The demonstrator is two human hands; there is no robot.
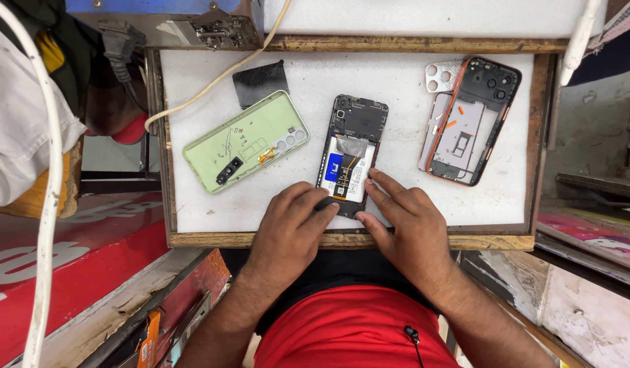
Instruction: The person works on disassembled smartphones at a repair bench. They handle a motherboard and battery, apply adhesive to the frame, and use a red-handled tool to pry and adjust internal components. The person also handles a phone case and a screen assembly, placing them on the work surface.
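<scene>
An opened black phone [353, 146] lies back-up on the white work mat [403, 88], its battery and circuit board exposed. My left hand [287, 228] rests at its lower left corner, fingertips touching the bottom edge. My right hand [407, 225] presses on its lower right corner, index finger lying along the battery's right side. Neither hand lifts the phone.
A pale green phone back cover [245, 142] lies to the left, with a black panel [260, 82] behind it. An orange-edged phone frame [470, 121] sits at the right. A white cable [212, 82] crosses the top left. A wooden rim [342, 240] borders the mat.
</scene>
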